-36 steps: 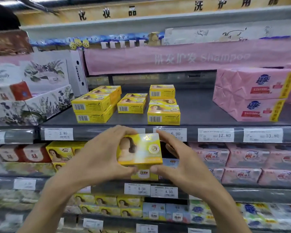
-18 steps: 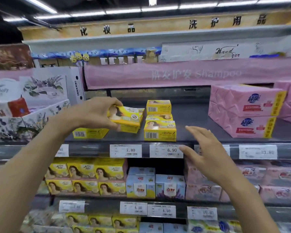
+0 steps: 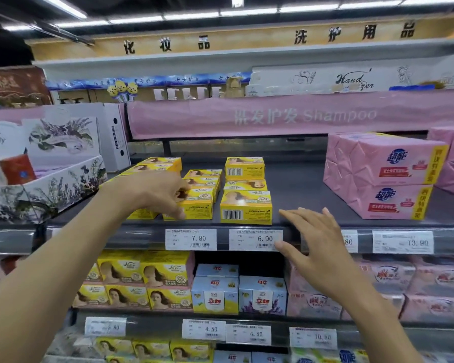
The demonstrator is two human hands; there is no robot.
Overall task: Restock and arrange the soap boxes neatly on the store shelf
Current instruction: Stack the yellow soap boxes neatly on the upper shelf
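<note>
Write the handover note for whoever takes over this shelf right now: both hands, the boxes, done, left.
Left hand: fingers curled on the front yellow soap box, middle row, on the shelf.
Right hand: open, holding nothing, at the shelf edge beside the 6.90 price tag.
Done: three rows of yellow boxes stand on the shelf; the gripped box looks down at the front.
Left: release it, square it with the neighbouring front box, straighten the rows.

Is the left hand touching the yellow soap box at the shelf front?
Touching. Head view: the left hand grips the soap box, fingers over its top, thumb on its front.
</note>
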